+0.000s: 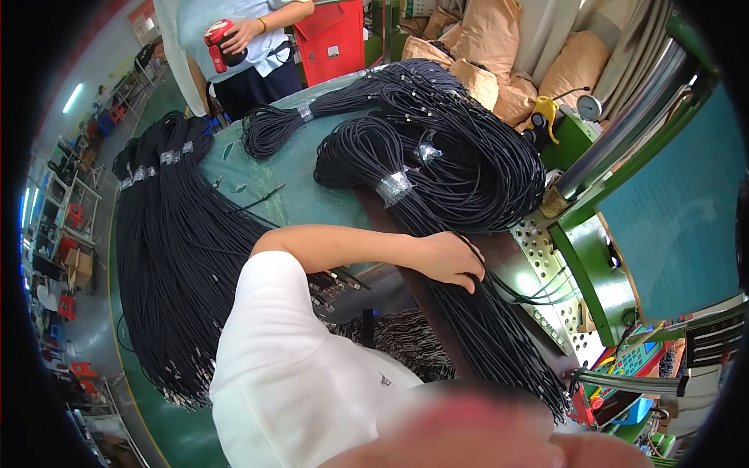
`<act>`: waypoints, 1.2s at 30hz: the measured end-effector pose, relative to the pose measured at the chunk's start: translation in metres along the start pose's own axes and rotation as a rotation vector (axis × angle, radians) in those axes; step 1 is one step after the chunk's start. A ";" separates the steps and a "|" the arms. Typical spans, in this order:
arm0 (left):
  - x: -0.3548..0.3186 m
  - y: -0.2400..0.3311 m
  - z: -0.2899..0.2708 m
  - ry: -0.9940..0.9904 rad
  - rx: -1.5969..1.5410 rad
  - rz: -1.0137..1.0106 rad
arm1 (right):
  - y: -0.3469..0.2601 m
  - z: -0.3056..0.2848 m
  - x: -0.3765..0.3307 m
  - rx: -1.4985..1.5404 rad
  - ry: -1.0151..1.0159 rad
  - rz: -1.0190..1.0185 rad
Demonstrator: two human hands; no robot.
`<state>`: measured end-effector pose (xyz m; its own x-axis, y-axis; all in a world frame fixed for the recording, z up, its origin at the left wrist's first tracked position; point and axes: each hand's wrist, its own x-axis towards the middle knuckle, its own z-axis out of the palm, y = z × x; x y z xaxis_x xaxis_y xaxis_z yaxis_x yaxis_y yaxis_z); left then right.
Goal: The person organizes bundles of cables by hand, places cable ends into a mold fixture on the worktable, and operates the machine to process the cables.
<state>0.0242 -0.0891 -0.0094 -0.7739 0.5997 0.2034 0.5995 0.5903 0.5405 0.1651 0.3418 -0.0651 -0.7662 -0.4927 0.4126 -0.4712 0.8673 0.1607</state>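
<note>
My left hand (449,260) reaches across to a thick bundle of black cables (484,331). Its fingers curl over some cables at the top of the loose strands; how many they hold is hidden. Just beyond the hand, clear plastic wrap (393,187) binds the bundle, whose coiled loops (355,144) lie farther back. The loose ends run toward the lower right, beside a perforated metal plate (538,300). My right hand does not show.
More bound black cables (179,242) hang over the table's left side. Others are heaped at the back (499,148). At right stands a green machine with a metal column (620,117) and a keypad panel (636,359). Across the table, another person's hand (243,35) holds a red-and-black object (218,47).
</note>
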 end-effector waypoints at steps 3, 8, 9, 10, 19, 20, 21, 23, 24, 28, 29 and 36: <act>0.005 -0.002 -0.004 -0.062 -0.073 -0.052 | -0.004 -0.027 0.045 0.059 0.027 -0.002; 0.033 0.002 -0.010 -0.262 -0.444 -0.266 | -0.009 -0.027 0.056 0.073 0.014 -0.037; 0.044 0.006 -0.009 -0.394 -0.456 -0.363 | -0.008 -0.023 0.051 0.071 0.006 -0.035; 0.056 0.014 -0.003 -0.540 -0.435 -0.353 | -0.007 -0.019 0.045 0.092 0.077 -0.041; 0.138 0.052 0.079 -0.828 -0.111 0.077 | -0.009 -0.029 0.063 0.198 0.139 0.084; 0.135 0.049 0.079 -0.796 -0.111 0.116 | -0.011 -0.033 0.075 0.188 0.149 0.086; 0.129 0.048 0.078 -0.713 -0.003 0.232 | -0.016 -0.034 0.087 0.181 0.103 0.081; 0.118 0.049 0.075 -0.546 -0.044 0.357 | -0.027 -0.032 0.114 0.285 0.062 0.084; 0.113 0.050 0.074 -0.545 -0.014 0.302 | -0.034 -0.029 0.126 0.290 0.075 0.053; 0.097 0.056 0.071 -0.205 -0.364 0.320 | -0.051 -0.015 0.151 0.517 -0.048 0.139; 0.095 0.056 0.070 -0.184 -0.447 0.330 | -0.051 -0.011 0.151 0.518 -0.043 0.168; 0.080 0.054 0.068 -0.150 -0.393 0.334 | -0.018 -0.014 0.142 0.290 -0.272 0.218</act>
<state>0.0083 0.0271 -0.0196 -0.4988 0.8081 0.3133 0.6643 0.1243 0.7370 0.0715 0.2573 0.0034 -0.9297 -0.3352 0.1526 -0.3594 0.9162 -0.1772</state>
